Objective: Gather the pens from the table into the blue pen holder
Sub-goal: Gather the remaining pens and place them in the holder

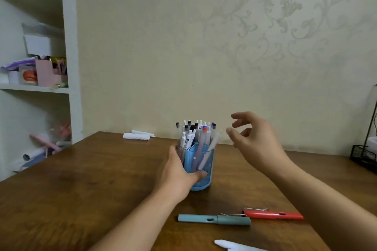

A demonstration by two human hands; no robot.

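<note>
Your left hand wraps the holder from its left side, thumb across the front wall, steadying it upright near the middle of the worktop; the holder is already crowded with pens standing tips-down, caps up. Your right hand hovers just right of the pen tops, fingers loosely spread and curled, holding nothing.

Three pens lie on the worktop, all nearer you than the holder. The teal pen lies almost straight across your view, long axis left to right, capped end with clip to the right, barrel end to the left; the red pen lies just to its right and roughly in line with it, long axis likewise left to right, clip end towards the teal pen, the two ends close or perhaps touching. A white pen shows partly at the bottom edge, pointed end to the left; the rest is cut off.

The relation that matters: both whole pens sit below and towards you from the free right hand, the red one under your right forearm; that hand is probably the nearer, and must draw back and down, gripping across the barrel.
</note>
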